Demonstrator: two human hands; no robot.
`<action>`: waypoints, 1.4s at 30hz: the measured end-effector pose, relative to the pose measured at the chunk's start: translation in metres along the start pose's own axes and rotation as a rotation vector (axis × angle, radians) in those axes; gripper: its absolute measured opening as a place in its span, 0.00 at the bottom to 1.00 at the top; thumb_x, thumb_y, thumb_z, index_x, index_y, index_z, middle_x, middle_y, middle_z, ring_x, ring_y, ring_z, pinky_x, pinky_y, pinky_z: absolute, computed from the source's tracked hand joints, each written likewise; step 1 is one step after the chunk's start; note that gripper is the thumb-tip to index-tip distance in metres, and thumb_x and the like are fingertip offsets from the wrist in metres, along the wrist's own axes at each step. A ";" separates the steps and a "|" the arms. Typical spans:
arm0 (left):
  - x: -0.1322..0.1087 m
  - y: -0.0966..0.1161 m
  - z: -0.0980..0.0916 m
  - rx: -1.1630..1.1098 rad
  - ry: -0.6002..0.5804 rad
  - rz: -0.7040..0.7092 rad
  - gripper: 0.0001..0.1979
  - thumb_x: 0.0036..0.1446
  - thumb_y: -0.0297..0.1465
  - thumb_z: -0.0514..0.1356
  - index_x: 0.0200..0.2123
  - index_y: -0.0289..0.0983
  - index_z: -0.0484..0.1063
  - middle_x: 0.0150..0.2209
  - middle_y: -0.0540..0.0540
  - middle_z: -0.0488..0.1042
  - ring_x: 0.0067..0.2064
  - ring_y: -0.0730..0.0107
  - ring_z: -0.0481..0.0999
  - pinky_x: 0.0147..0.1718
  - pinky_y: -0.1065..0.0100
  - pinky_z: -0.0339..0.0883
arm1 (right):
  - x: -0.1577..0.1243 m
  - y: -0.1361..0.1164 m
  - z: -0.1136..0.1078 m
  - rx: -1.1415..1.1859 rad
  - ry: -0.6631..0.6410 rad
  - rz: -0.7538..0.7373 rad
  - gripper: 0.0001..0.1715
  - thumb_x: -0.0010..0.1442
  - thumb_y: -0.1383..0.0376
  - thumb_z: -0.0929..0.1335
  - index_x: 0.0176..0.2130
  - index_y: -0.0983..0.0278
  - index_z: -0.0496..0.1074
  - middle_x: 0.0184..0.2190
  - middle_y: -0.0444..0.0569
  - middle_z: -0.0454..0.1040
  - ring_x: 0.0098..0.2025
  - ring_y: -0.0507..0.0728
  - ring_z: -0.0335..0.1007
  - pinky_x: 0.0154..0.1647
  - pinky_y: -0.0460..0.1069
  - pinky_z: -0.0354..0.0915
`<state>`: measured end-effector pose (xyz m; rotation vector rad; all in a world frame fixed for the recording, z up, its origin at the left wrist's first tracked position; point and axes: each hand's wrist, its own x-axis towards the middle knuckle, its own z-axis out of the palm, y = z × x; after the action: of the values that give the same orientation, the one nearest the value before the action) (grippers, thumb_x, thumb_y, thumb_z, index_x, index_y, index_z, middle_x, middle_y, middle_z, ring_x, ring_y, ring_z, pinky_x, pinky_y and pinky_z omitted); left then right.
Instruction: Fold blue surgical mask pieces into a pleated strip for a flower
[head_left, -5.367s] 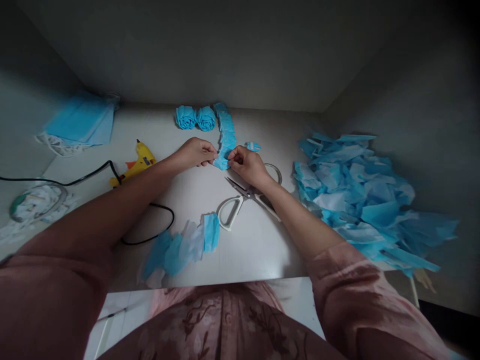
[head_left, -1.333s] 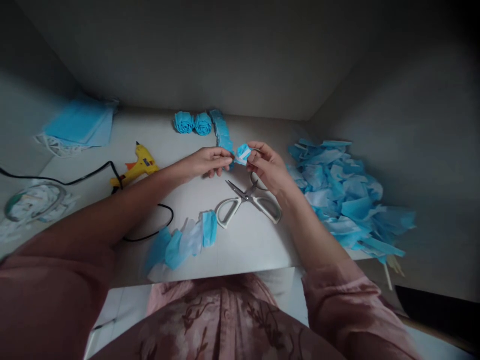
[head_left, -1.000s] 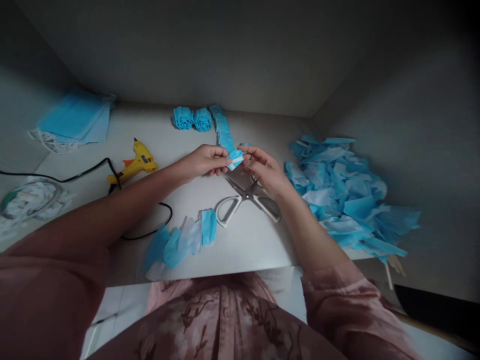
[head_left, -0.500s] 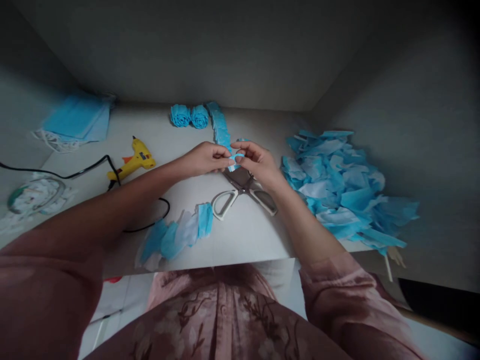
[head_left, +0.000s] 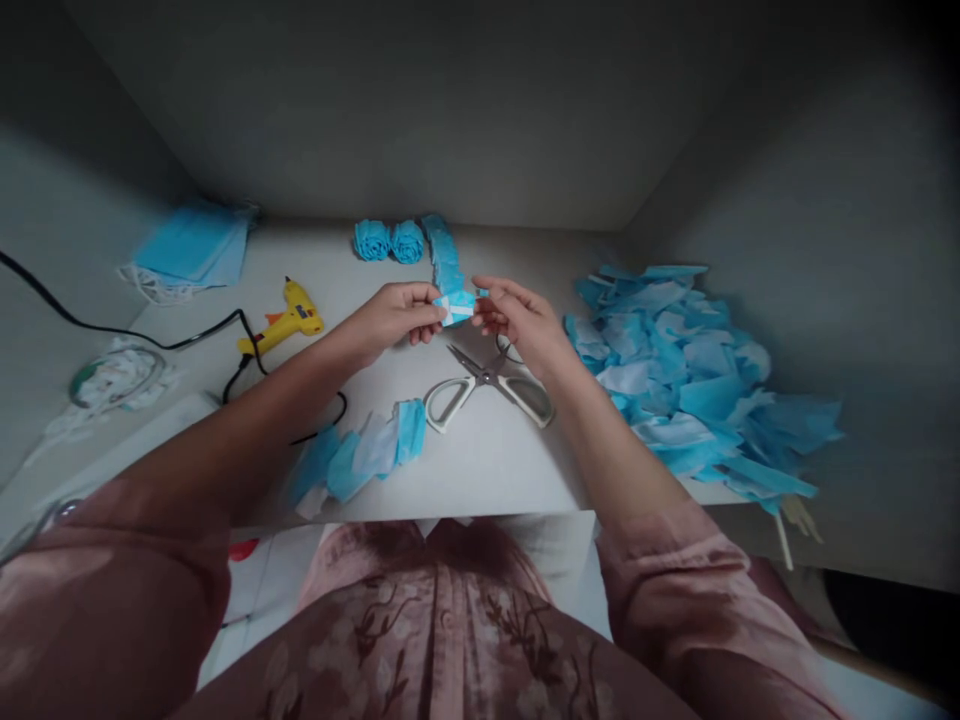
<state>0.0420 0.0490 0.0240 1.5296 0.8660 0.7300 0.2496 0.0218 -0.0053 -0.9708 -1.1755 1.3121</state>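
My left hand (head_left: 405,315) pinches one end of a small blue and white fabric piece (head_left: 457,308), stretched between my hands. My right hand (head_left: 521,318) closes its fingers on the other end of this piece. Behind it, a pleated blue strip (head_left: 444,255) lies on the table beside two rolled blue fabric roses (head_left: 388,241). Under my hands lie scissors (head_left: 487,378) with white handles, their blades spread. Several cut blue and white fabric pieces (head_left: 375,447) rest left of the scissors.
A large heap of blue and white scraps (head_left: 682,370) covers the right side. A yellow glue gun (head_left: 289,318) with a black cord (head_left: 180,345) lies left of my left hand. Farther left are stacked blue face masks (head_left: 191,245) and a clear container of white bits (head_left: 116,378).
The fabric piece, curled between my fingers before, is now spread out flatter. My hands have moved slightly apart, and the view has shifted a little to the left.
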 end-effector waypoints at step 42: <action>-0.027 -0.019 0.020 0.619 0.389 0.246 0.07 0.56 0.33 0.63 0.37 0.38 0.78 0.23 0.54 0.70 0.26 0.74 0.65 0.29 0.71 0.56 | -0.018 0.009 0.029 -0.525 0.006 -0.245 0.12 0.62 0.56 0.67 0.32 0.61 0.68 0.24 0.41 0.65 0.26 0.50 0.57 0.30 0.47 0.54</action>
<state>0.0427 0.0165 0.0032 2.1073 1.2885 1.0202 0.2209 0.0013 -0.0098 -1.1519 -1.6217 0.8175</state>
